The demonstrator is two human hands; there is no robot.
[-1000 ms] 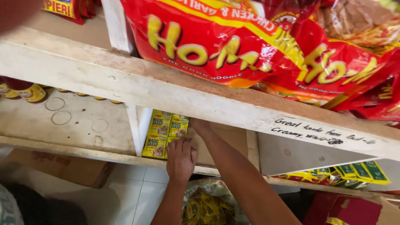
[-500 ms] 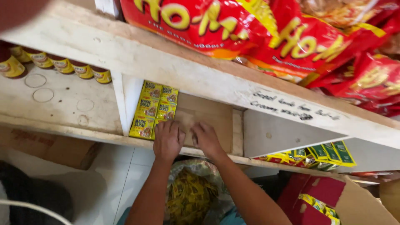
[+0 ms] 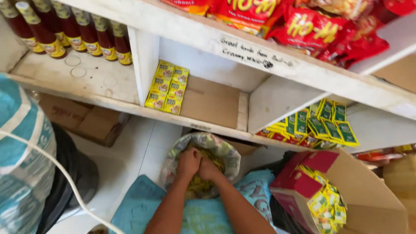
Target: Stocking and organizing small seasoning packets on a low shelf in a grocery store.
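Observation:
Both my hands are down inside a patterned plastic bag on my lap, pressed close together. My left hand and my right hand are curled shut on a bunch of yellow sachets in the bag; the fingertips are hidden. Above, in the middle shelf compartment, two neat columns of the same yellow sachets lie at the left, beside a bare brown cardboard liner.
Dark sauce bottles line the left compartment. Green and yellow sachets fill the right one. Red noodle packs sit on the top shelf. A red carton of yellow sachets stands at my right, and a blue-and-white sack at my left.
Both hands have come down from the shelf compartment into the bag on my lap. My view has pulled back and tilted, bringing the bottles and the red carton into sight.

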